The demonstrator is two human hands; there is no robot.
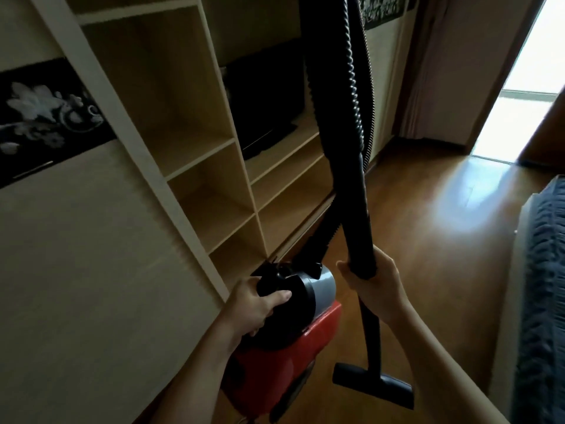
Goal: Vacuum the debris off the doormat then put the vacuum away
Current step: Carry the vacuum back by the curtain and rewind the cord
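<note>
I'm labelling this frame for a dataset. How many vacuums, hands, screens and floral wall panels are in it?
Vacuums: 1, red vacuum
Hands: 2, left hand and right hand, both gripping it
Screens: 1, dark screen
Floral panels: 2, left panel, top panel
Total: 6

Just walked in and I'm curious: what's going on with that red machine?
A person has a red vacuum cleaner in both hands. The left hand grips the black handle on its body, and the right hand holds the black wand, while the hose loops up overhead. The floor nozzle is down by the wooden floor, beside an open shelf unit. No doormat is in view.
</note>
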